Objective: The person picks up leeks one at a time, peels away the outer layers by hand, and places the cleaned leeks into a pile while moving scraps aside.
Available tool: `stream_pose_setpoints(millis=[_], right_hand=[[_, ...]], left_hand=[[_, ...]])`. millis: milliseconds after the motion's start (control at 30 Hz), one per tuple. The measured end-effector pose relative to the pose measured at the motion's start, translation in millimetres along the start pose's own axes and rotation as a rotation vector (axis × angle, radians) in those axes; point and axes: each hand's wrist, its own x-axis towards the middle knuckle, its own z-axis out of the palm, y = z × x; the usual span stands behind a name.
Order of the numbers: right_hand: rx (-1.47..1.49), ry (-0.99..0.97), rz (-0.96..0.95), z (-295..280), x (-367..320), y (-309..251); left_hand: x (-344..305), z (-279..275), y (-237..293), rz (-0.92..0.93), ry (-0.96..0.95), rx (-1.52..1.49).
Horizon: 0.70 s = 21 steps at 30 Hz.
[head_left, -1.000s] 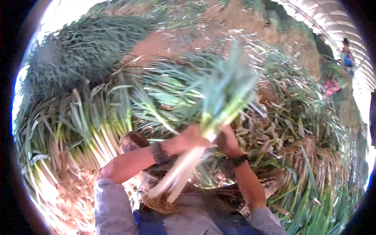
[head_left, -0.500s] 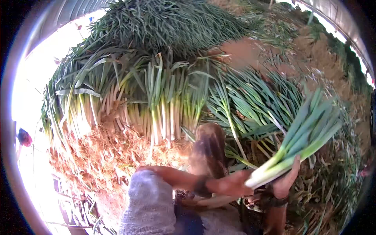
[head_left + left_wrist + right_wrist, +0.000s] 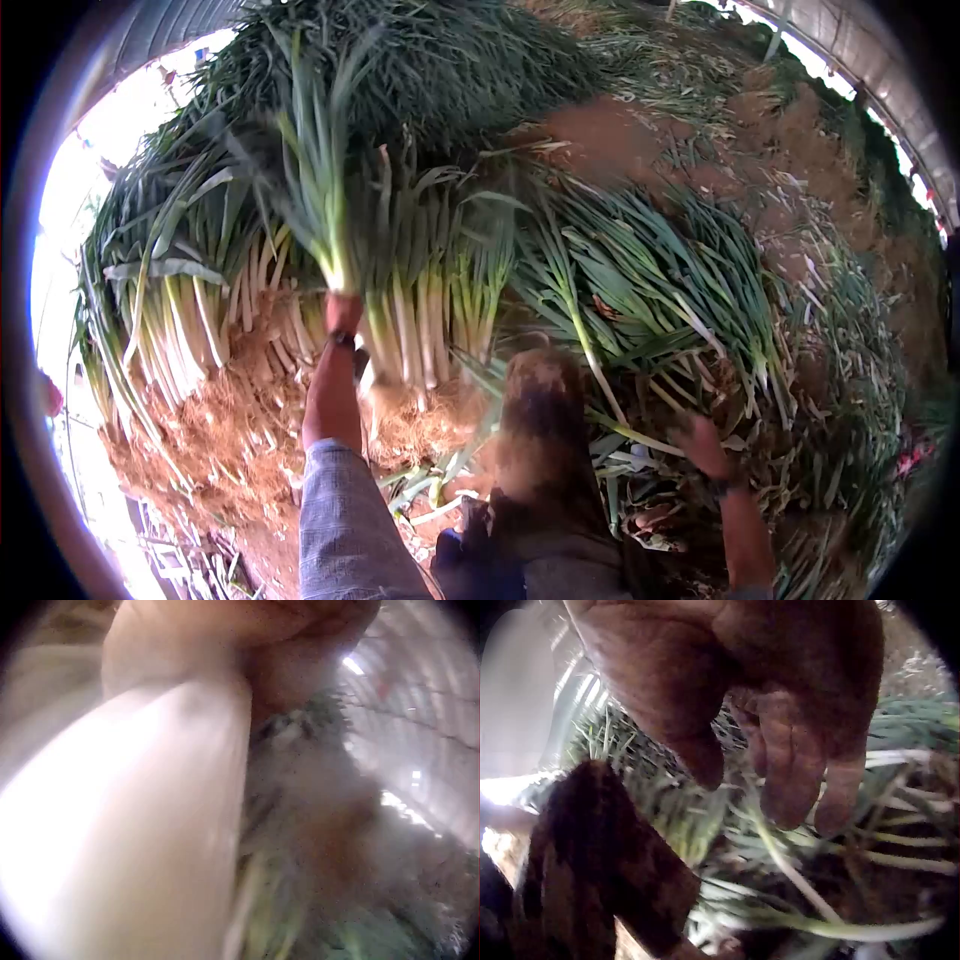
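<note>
My left hand [image 3: 343, 312] grips a bunch of long green onions [image 3: 325, 215] at the pale stalks, leaves pointing up and away. It is over the row of stacked green onions [image 3: 405, 320] on the left. In the left wrist view, the white stalks [image 3: 150, 832] run close past the camera from under the curled fingers [image 3: 202, 637]. On the other side, my right hand [image 3: 705, 450] holds nothing, its fingers [image 3: 787, 780] loosely bent and apart. Below it lie loose green onions [image 3: 802, 881], and one single stalk [image 3: 640, 436] reaches toward the fingertips.
A knee [image 3: 545, 400] stands up between the two arms. Beyond it lies a spread of green onions [image 3: 660, 280], with a tall leafy heap [image 3: 450, 70] behind. Bare soil [image 3: 600, 135] shows at the back, and scattered leaf trimmings [image 3: 840, 300] cover the right side.
The view has turned left since a second ago. Both hands held the bunch in front of the body; now the right has let go, and the left has carried it leftward over the row.
</note>
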Motion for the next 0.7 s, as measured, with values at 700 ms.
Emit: stream_pose_setpoints(millis=[700], right_hand=[[-0.217, 0.0, 0.164, 73.1, 36.4, 203.5]], left_hand=[[-70.4, 12.4, 37.6, -0.073, 0.109, 0.689]])
